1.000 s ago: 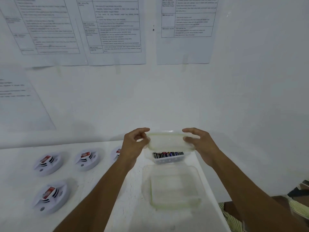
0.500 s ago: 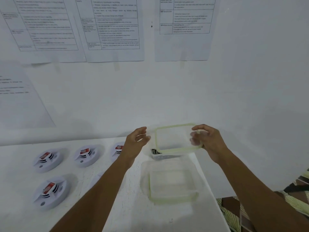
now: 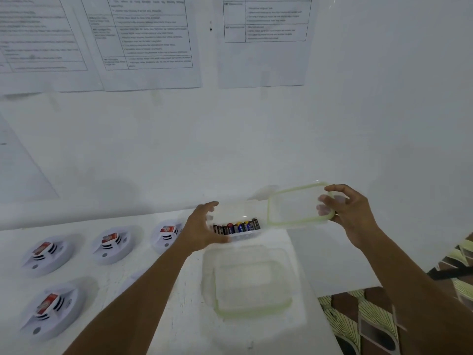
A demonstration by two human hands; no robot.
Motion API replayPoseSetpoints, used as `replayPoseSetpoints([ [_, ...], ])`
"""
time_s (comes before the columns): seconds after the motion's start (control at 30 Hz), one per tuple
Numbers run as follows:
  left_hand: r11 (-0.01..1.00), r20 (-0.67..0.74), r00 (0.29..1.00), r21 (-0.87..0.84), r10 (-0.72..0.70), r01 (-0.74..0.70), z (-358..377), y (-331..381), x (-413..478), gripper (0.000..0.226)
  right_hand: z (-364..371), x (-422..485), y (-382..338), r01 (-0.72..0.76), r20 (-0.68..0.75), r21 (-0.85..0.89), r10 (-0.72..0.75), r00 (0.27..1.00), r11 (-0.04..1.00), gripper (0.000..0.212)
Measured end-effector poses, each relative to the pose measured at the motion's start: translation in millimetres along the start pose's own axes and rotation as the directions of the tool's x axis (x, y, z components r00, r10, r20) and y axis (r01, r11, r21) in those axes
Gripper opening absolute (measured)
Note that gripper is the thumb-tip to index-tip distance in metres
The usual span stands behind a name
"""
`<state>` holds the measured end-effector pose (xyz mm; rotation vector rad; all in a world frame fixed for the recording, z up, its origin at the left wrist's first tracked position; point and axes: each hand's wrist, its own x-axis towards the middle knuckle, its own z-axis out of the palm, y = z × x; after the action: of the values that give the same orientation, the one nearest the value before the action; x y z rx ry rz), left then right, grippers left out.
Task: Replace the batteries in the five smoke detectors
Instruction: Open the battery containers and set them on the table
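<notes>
Four smoke detectors [image 3: 47, 253] in view, two clear containers [image 3: 243, 280], one lid [image 3: 294, 208]

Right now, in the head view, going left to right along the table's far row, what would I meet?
first smoke detector → second smoke detector → third smoke detector → left hand → batteries → lid → right hand

Smoke detectors [image 3: 110, 245] are white, w/ red-white labels and black slots. Batteries [image 3: 238, 226]: black, blue, yellow, red. Lid [image 3: 297, 206] is clear w/ pale green rim. Table [image 3: 256, 336] white. Floor [image 3: 358, 316] has brown tiles w/ yellow-green fan pattern.
</notes>
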<state>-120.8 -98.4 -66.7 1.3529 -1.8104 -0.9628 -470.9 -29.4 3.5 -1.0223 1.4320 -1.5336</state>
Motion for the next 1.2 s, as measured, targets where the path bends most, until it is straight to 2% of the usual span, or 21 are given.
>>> replayPoseSetpoints([
  [0.1, 1.000, -0.094, 0.996, -0.007, 0.006, -0.007, -23, -4, 0, 0.100, 4, 6, 5, -0.010, -0.011, 0.017, 0.010, 1.000, 1.000, 0.018],
  [0.2, 0.998, -0.143, 0.990, -0.056, -0.007, -0.001, -46, -3, 1, 0.102, 16, 9, 13, -0.029, 0.045, -0.010, 0.030, 0.999, 1.000, 0.017],
  [0.33, 0.992, -0.073, 0.997, -0.128, 0.009, -0.018, -55, 10, 3, 0.109, 49, 13, 33, -0.099, 0.166, -0.050, 0.106, 0.980, 0.994, 0.015],
  [0.5, 0.986, 0.021, 0.999, -0.164, 0.037, -0.033, -31, 21, 3, 0.110, 92, 19, 55, -0.228, 0.263, -0.096, 0.245, 0.933, 0.969, 0.013],
  [0.63, 0.996, 0.050, 0.999, -0.090, 0.019, -0.014, -11, 16, 7, 0.112, 98, 29, 64, -0.252, 0.198, -0.247, 0.303, 0.932, 0.936, 0.024],
  [0.73, 0.999, 0.070, 0.997, -0.052, -0.008, 0.012, -1, 10, 9, 0.108, 84, 26, 62, -0.280, 0.177, -0.252, 0.328, 0.928, 0.926, 0.027],
  [0.87, 0.996, 0.078, 0.994, -0.050, -0.074, 0.078, 3, 3, 12, 0.112, 72, 16, 65, -0.191, 0.222, -0.321, 0.270, 0.937, 0.928, 0.019],
  [1.03, 0.990, 0.032, 0.990, -0.034, -0.136, 0.137, 4, 5, 8, 0.119, 80, 8, 67, -0.002, 0.293, -0.396, 0.128, 0.948, 0.918, 0.028],
  [1.13, 0.978, -0.074, 0.979, -0.094, -0.191, 0.184, 10, -1, -3, 0.108, 86, 6, 67, 0.060, 0.321, -0.424, 0.088, 0.943, 0.904, 0.027],
  [1.2, 0.974, -0.097, 0.976, -0.142, -0.194, 0.179, 15, -5, -11, 0.092, 88, 4, 69, 0.082, 0.320, -0.433, 0.068, 0.945, 0.898, 0.025],
])
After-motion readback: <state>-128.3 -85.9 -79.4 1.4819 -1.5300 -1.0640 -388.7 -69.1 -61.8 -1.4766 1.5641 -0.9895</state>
